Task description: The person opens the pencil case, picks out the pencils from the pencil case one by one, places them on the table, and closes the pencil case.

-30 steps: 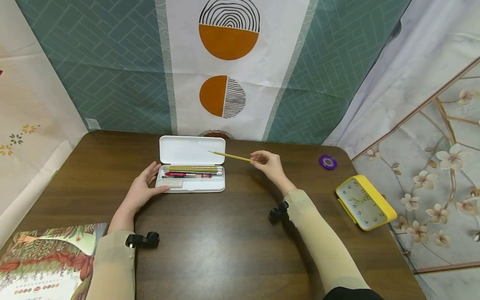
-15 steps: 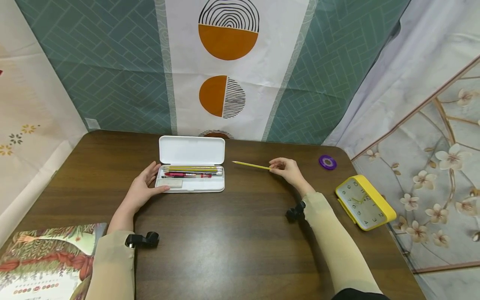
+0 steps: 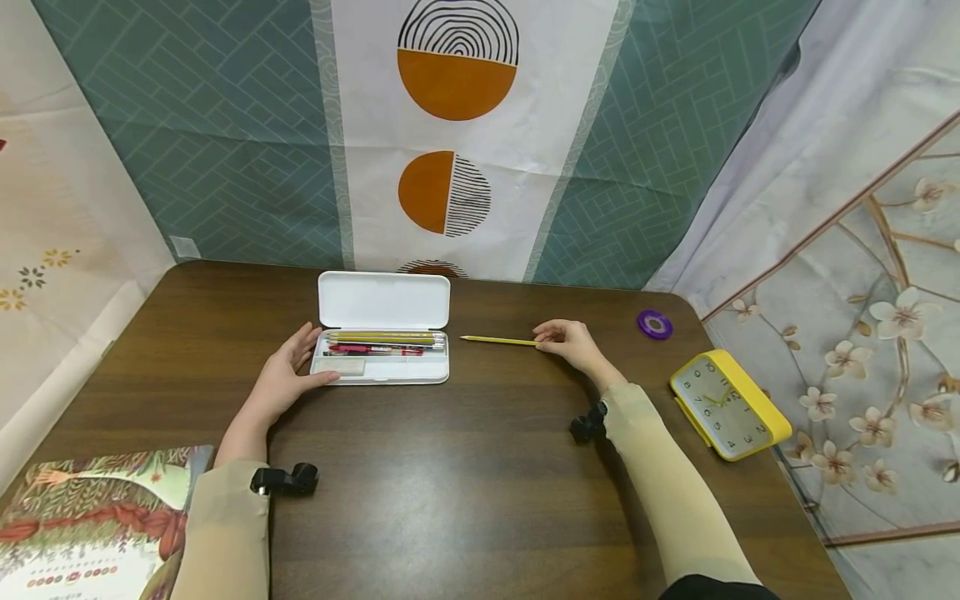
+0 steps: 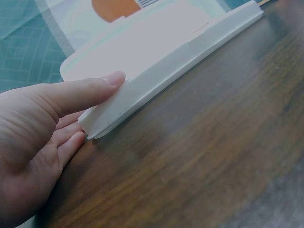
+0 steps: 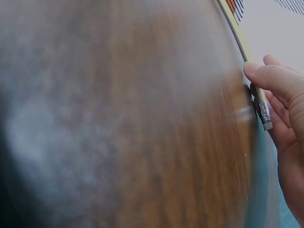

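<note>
A: What is carrying the things here?

B: A brown, wood-grained table point(image 3: 450, 442) is carrying them, its surface gleaming toward six o'clock.

A: Taking the far edge as twelve, what is resting on it?

B: A white pencil case point(image 3: 405, 370) is lying open at eleven. A purple ring point(image 3: 643, 326) is lying at two, and a yellow clock point(image 3: 723, 408) is sitting at three, showing its numbered dial.

A: And across from those?

B: An illustrated book point(image 3: 90, 525) is lying between eight and nine, running partly out of view.

I can pass over table point(image 3: 420, 483) in front of pencil case point(image 3: 420, 373); open lid point(image 3: 384, 301) blocks behind it, my left hand point(image 3: 283, 379) its left end, pencil point(image 3: 495, 340) near its right, clock point(image 3: 723, 406) well right.
</note>
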`<state>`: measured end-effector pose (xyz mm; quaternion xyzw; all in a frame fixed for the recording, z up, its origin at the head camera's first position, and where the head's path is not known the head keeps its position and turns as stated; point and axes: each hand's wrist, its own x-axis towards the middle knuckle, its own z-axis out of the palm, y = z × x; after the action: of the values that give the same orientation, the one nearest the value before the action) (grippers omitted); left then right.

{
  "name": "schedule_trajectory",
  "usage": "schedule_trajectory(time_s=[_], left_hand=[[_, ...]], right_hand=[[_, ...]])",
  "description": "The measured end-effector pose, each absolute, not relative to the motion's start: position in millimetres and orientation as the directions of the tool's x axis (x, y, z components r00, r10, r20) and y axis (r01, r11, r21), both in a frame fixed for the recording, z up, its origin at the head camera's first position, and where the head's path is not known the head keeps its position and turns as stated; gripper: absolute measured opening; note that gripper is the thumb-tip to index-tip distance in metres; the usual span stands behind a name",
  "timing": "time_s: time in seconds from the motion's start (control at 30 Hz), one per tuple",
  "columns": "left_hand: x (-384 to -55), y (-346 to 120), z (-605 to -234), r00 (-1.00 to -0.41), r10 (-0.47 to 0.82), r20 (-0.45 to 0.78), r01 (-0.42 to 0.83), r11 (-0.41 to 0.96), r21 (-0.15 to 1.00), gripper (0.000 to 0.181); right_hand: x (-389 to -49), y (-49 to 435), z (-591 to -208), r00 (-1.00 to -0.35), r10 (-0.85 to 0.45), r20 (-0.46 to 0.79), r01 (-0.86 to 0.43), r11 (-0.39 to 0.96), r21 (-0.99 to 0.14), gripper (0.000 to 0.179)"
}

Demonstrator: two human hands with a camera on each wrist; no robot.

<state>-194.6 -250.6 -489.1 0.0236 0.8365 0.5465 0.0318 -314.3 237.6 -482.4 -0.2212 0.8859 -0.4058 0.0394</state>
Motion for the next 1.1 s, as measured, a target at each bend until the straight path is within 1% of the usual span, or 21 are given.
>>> schedule_trajectory(time_s=[0.27,0.6,0.7,0.8,0.87,0.93,1.1], left_hand=[[-195.1,-250.7,-488.6,-0.997,0.075,-0.029,0.003,0.401,0.916,0.106],[-196.9,-251.5,-490.4,-0.996,0.081,-0.038,-0.004,0.390,0.921,0.105],[-196.4,-251.3,-489.9,-0.996,0.080,-0.040,-0.005,0.391,0.920,0.106],[-195.4,-250.6,-489.0,-0.996,0.081,-0.038,-0.004,0.392,0.920,0.107],[-194.5,-250.1,-488.1,-0.996,0.080,-0.036,-0.002,0.391,0.920,0.107],[-194.4,-250.1,-488.1,-0.996,0.077,-0.033,0.000,0.397,0.918,0.107],[-194.1,-249.9,-486.6,-0.997,0.072,-0.037,-0.004,0.414,0.910,0.107]], right_hand=[[-313.7,234.1,-480.8,-0.905,-0.417,0.091,-0.343,0.582,-0.737,0.024],[-312.7,233.7,-481.9,-0.899,-0.432,0.066,-0.333,0.579,-0.744,0.028],[-304.1,228.2,-469.4,-0.893,-0.445,0.066,-0.347,0.586,-0.732,0.027],[-304.5,228.6,-468.7,-0.890,-0.449,0.075,-0.358,0.589,-0.725,0.025],[-306.0,230.1,-470.1,-0.890,-0.447,0.084,-0.363,0.588,-0.723,0.025],[-313.5,234.5,-480.5,-0.892,-0.442,0.089,-0.364,0.589,-0.722,0.026],[-313.6,235.1,-479.8,-0.894,-0.437,0.095,-0.366,0.590,-0.720,0.028]])
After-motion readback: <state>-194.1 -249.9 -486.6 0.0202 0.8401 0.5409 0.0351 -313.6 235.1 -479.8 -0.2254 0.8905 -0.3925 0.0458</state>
